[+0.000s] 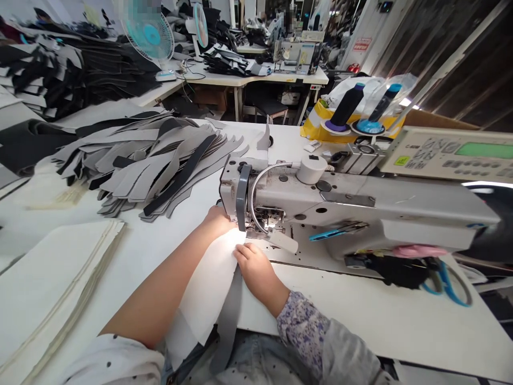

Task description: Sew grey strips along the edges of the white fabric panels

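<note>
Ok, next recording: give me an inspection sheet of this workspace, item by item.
Surface: white sewing table.
Job's things: white fabric panel with grey fabric strap, at the grey industrial sewing machine.
Clutter: stacked cream fabric panels, heaped grey and black cut pieces, blue-handled scissors, black thread cone.
Hands: left hand beside the machine head; right hand on the panel.
Cables: thin black cable on the rear table.
Surroundings: teal electric fan, second sewing machine.

Bright light, bowed edges, perhaps slight blur.
</note>
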### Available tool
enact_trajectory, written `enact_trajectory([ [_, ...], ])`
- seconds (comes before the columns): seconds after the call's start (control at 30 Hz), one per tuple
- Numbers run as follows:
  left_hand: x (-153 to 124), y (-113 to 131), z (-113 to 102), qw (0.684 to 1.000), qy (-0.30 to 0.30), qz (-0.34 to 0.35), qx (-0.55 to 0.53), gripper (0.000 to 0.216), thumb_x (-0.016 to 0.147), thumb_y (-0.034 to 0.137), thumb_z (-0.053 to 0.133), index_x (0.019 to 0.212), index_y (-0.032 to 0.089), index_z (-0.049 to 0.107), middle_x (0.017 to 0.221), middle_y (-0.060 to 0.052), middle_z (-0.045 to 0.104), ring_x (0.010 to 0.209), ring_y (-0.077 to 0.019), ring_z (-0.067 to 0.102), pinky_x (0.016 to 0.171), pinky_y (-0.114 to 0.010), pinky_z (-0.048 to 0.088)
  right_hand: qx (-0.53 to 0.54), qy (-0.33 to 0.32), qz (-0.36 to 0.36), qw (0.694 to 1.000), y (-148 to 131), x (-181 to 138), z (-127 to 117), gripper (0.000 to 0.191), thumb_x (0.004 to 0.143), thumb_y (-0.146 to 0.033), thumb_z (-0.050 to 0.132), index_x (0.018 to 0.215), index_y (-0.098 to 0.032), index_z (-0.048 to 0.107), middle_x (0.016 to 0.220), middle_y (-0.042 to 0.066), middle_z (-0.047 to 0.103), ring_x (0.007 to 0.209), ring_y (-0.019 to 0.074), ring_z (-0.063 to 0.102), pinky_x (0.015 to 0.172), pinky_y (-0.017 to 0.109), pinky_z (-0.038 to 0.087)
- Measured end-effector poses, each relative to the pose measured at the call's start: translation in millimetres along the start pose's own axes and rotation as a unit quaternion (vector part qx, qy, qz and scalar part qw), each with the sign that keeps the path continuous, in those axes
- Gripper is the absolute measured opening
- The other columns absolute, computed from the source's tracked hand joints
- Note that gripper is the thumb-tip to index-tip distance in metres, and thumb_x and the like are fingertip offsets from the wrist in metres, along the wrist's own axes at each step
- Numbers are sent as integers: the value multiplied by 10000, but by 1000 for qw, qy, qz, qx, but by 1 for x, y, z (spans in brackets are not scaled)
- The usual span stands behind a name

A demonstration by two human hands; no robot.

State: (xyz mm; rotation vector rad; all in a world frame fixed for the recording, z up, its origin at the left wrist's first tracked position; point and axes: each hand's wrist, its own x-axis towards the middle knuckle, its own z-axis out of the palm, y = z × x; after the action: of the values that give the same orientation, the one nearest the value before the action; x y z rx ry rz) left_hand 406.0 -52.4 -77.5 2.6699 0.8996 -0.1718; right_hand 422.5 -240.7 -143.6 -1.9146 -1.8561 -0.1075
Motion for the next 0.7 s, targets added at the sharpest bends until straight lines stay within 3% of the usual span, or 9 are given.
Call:
enact_trajectory([
  [0.07,-9,5,-2,999,28,5,20,164,778,251,600,864,122,652,1004,-115,677,1130,-294,523,1030,-426,316,0,3,-1,1000,2,4,0,197,898,-51,572,1065,-126,644,1170,124,637,1020,244,568,904,359,507],
  [0.17,-53,11,0,996,77,24,39,185,823,240,530,944,150,636,1082,-116,648,1167,-282,504,1037,-407,334,2,8,0,1000,6,7,0,176,905,-69,579,1057,-121,651,1148,124,655,999,239,586,905,354,505],
  [0.27,-115,14,7,998,51,34,1,190,868,338,498,956,207,605,1037,-55,648,985,-207,590,848,-318,453,10,13,6,1000,10,8,-1,162,906,-80,586,1042,-126,659,1137,129,663,1012,234,598,920,358,496],
  [0.37,-159,19,13,1000,15,12,22,250,835,383,564,1026,222,585,1048,-41,639,961,-207,605,767,-307,452,18,14,8,1000,12,10,-3,166,901,-72,580,1035,-127,663,1135,133,666,1018,232,601,941,364,486],
  [0.53,-170,26,12,996,-64,-24,52,230,934,269,395,916,239,623,865,-9,656,783,-177,620,649,-292,392,12,16,47,999,-8,-2,-21,194,911,-58,534,1047,-134,651,1094,133,661,981,239,606,888,380,508],
  [0.6,-167,29,9,997,-65,-19,37,256,943,271,384,906,239,635,877,-9,663,811,-175,619,671,-289,391,23,-9,58,998,-26,-18,-28,116,931,-132,557,982,-157,657,987,104,667,900,230,617,829,371,528],
  [0.63,-166,30,8,998,-63,-14,28,254,941,265,388,918,240,640,893,-9,668,832,-173,619,685,-286,393,37,-28,26,999,-35,-28,-31,107,933,-175,575,1003,-165,655,994,96,667,904,226,618,837,368,530],
  [0.7,-165,31,8,997,-71,-6,20,257,932,240,393,927,236,649,904,-13,675,847,-168,618,698,-282,397,49,-32,-19,998,-50,-44,-34,321,912,-280,631,1207,-157,596,1231,131,603,1115,274,560,966,426,482],
])
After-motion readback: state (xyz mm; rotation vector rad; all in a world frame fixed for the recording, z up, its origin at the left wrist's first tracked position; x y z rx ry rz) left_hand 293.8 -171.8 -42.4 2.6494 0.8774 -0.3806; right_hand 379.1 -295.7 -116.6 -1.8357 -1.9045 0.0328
